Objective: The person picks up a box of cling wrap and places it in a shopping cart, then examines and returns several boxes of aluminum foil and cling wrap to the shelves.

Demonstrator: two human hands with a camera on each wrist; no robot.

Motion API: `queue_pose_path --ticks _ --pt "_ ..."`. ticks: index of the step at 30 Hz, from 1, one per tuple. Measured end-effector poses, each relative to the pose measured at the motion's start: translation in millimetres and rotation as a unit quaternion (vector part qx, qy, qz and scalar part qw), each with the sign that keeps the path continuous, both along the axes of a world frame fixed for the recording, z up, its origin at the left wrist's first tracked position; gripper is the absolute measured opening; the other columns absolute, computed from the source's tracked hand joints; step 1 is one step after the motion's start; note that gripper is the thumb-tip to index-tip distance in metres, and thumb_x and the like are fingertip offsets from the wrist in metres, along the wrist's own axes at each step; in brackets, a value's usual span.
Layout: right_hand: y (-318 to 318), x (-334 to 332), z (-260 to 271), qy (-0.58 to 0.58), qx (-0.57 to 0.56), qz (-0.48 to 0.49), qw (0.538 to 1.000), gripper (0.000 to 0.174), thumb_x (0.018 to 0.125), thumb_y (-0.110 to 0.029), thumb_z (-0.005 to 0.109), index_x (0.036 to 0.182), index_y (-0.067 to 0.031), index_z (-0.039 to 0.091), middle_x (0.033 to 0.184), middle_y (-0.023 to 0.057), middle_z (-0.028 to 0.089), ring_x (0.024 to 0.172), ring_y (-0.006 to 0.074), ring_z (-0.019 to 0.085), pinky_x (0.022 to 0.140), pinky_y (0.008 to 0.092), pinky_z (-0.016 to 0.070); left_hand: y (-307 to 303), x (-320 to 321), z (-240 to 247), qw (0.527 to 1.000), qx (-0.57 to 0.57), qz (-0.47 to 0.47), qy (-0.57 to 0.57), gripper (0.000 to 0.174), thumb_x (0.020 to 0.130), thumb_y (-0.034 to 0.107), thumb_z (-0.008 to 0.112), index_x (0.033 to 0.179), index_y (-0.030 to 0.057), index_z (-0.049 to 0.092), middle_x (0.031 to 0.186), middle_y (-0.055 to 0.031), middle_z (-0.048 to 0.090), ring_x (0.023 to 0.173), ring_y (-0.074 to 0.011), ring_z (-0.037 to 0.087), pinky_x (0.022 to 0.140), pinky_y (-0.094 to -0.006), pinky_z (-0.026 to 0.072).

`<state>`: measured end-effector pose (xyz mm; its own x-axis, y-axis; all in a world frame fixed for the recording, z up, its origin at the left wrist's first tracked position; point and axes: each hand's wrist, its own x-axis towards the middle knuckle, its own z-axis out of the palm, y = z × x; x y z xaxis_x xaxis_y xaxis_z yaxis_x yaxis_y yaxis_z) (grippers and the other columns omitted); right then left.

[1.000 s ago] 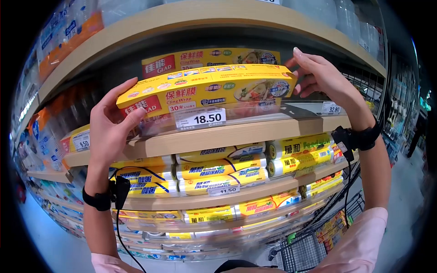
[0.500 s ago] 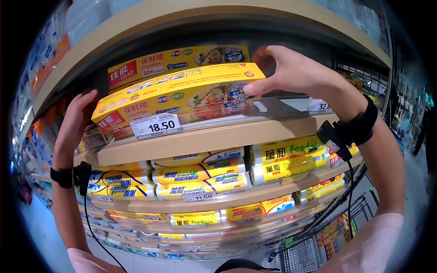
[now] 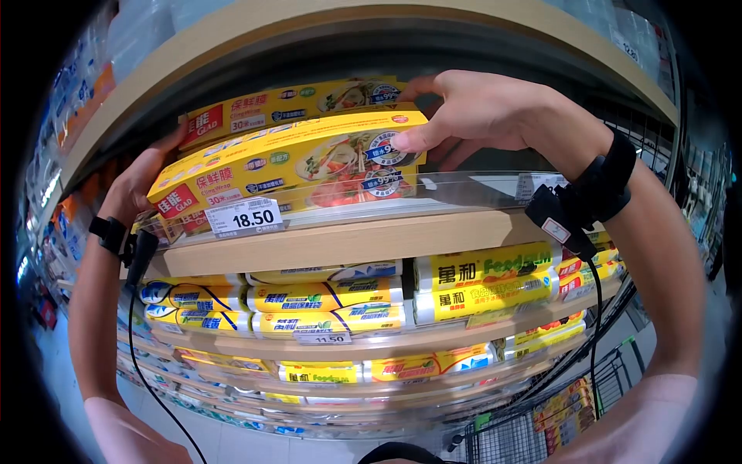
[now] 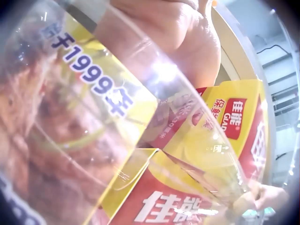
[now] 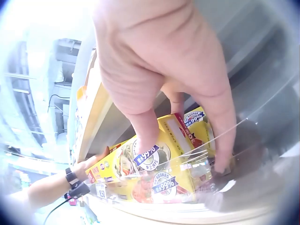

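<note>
A yellow cling wrap box (image 3: 286, 168) stands on the upper shelf, its lower front behind the clear shelf lip. A second cling wrap box (image 3: 274, 107) is right behind it. My right hand (image 3: 498, 116) grips the front box by its right end. Its thumb (image 5: 146, 136) presses the printed front, and the other fingers reach round behind. At the opposite end my left hand (image 3: 143, 179) touches the boxes, fingers extended behind the front one; its thumb is hidden. In the left wrist view, the red and yellow box ends (image 4: 176, 197) show through the clear lip.
An 18.50 price label (image 3: 246, 217) hangs on the lip of the wooden shelf (image 3: 363, 238). Yellow rolls of bags (image 3: 328, 298) fill the shelf below. Another board (image 3: 371, 17) runs overhead. A wire shopping cart (image 3: 502, 441) stands at lower right.
The front box has come down behind the lip and sits lower left in view. My right hand has taken its right end. The left hand let go, then came back to the left end.
</note>
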<state>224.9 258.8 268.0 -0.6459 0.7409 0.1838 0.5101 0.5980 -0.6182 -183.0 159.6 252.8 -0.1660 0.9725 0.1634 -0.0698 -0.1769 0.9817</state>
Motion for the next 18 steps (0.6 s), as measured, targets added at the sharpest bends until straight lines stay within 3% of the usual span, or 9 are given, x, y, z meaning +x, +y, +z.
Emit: queue_pose_path --ticks 3,10,13,16,18 --pt "-6 -1 3 0.003 -0.057 0.022 0.998 0.082 0.087 -0.022 0.077 0.144 0.012 0.029 0.119 0.0246 0.057 0.098 0.0248 0.065 0.086 0.0361 0.0602 2 -13 2 0.998 -0.058 0.012 0.016 0.06 0.091 0.043 0.068 0.125 -0.0048 0.059 0.117 -0.0173 0.069 0.091 -0.0212 0.074 0.072 -0.0334 0.0623" --pt "-7 -3 5 0.005 -0.086 0.05 0.995 0.07 0.091 -0.019 0.072 0.138 0.0142 0.032 0.122 0.0253 0.056 0.098 0.0245 0.067 0.087 0.0335 0.0611 0 -34 19 0.968 -0.193 0.075 0.143 0.04 0.097 0.028 0.063 0.12 -0.0055 0.063 0.115 -0.0149 0.071 0.095 -0.0188 0.073 0.073 -0.0287 0.0606" --pt "2 -3 6 0.005 -0.109 0.069 0.992 0.08 0.093 -0.014 0.068 0.147 0.0145 0.017 0.125 0.0269 0.053 0.1 0.0249 0.067 0.088 0.0326 0.0617 1 -35 21 0.954 -0.208 0.081 0.203 0.04 0.098 0.029 0.061 0.118 -0.0052 0.064 0.113 -0.0128 0.072 0.092 -0.0151 0.073 0.075 -0.0286 0.0601" --pt "-2 -4 4 0.037 -0.114 0.063 0.991 0.061 0.093 -0.013 0.068 0.136 0.0148 0.034 0.126 0.0245 0.053 0.107 0.0266 0.065 0.088 0.0317 0.0609 1 -37 20 0.949 -0.208 0.087 0.223 0.039 0.099 0.029 0.059 0.117 -0.0055 0.065 0.112 -0.012 0.072 0.092 -0.0136 0.073 0.077 -0.0295 0.0599" --pt "-7 -4 6 0.038 -0.122 0.05 0.991 0.061 0.093 -0.01 0.068 0.136 0.015 0.034 0.127 0.0241 0.052 0.109 0.0264 0.064 0.089 0.0313 0.0608 2 -40 18 0.951 -0.202 0.083 0.22 0.039 0.1 0.029 0.057 0.117 -0.0057 0.065 0.112 -0.0119 0.072 0.094 -0.0135 0.072 0.077 -0.0298 0.0596"
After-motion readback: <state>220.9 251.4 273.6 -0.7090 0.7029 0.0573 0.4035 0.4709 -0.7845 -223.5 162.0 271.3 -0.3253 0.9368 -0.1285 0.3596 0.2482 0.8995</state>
